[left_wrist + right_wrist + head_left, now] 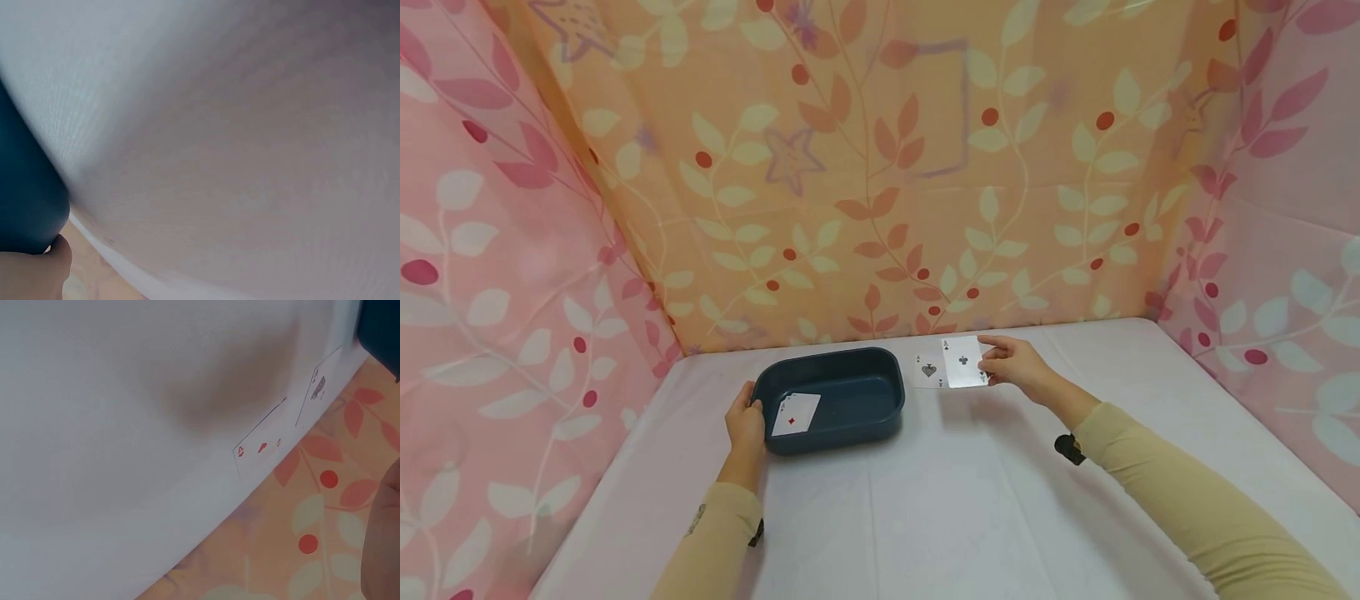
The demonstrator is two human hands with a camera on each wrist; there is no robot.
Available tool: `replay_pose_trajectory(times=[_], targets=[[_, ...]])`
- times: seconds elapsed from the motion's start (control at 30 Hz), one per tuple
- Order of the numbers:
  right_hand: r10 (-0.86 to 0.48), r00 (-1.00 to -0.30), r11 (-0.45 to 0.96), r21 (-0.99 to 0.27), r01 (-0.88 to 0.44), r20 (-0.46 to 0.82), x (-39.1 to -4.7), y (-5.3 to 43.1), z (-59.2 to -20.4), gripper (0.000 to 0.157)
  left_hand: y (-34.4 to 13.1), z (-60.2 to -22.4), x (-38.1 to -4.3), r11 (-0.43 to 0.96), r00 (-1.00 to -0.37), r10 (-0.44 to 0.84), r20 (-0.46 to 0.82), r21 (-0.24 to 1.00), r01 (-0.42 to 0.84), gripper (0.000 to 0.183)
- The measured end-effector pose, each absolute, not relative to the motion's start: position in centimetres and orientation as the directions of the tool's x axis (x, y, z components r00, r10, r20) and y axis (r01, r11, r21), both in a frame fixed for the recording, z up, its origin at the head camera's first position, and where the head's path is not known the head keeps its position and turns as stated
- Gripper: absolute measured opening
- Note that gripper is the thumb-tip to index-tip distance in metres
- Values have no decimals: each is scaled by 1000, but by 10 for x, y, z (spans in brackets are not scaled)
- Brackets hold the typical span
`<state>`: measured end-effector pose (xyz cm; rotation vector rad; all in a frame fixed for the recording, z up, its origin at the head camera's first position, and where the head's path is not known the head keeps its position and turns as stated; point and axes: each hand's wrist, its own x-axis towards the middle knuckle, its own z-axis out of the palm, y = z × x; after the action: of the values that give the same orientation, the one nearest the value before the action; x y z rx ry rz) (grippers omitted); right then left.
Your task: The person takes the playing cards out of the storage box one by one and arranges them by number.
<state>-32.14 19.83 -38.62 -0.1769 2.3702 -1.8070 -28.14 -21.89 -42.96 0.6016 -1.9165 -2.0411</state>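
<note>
My left hand (745,425) grips the left end of a dark blue rectangular tub (842,435). In the left wrist view, a finger or thumb (59,262) touches the tub's outer wall (28,187). Inside the tub, overlapping playing cards (801,410) lie face up at its left end, the front one with a red diamond. My right hand (1018,367) pinches an ace of clubs (957,373) by its right side, above the table. Just left of it, an ace of spades (925,377) lies on the cloth. The right wrist view also shows a red-suited card (255,449) on the cloth.
A white cloth (925,517) covers the table. Along its back edge hangs an orange leaf-patterned curtain (865,167). Pink patterned curtains (490,333) close off both sides.
</note>
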Motion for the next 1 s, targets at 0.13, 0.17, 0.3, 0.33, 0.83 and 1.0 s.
replay_pose_trajectory(times=[0.13,0.17,0.3,0.33,0.83,1.0], targets=[[-194,-980,271,-962,-9,-45,-321,205,-388,62,-219,-429,-281,-83,-874,-474,-108,994,-77,51],[-194,-980,271,-963,-11,-44,-321,207,-389,62,-219,-429,-281,-81,-874,-475,-107,994,-77,51],[-185,-982,286,-958,-11,-44,-321,214,-391,61,-219,-428,-280,-82,-873,-476,-109,993,-80,51],[-179,-983,289,-957,-8,-46,-321,215,-392,61,-219,-428,-280,-82,-872,-477,-109,993,-80,51],[-136,-989,311,-950,18,-63,-319,230,-389,59,-218,-427,-279,-71,-873,-476,-112,994,-89,51],[-124,-991,305,-952,12,-52,-317,236,-391,55,-218,-427,-278,-54,-873,-475,-114,994,-100,51]])
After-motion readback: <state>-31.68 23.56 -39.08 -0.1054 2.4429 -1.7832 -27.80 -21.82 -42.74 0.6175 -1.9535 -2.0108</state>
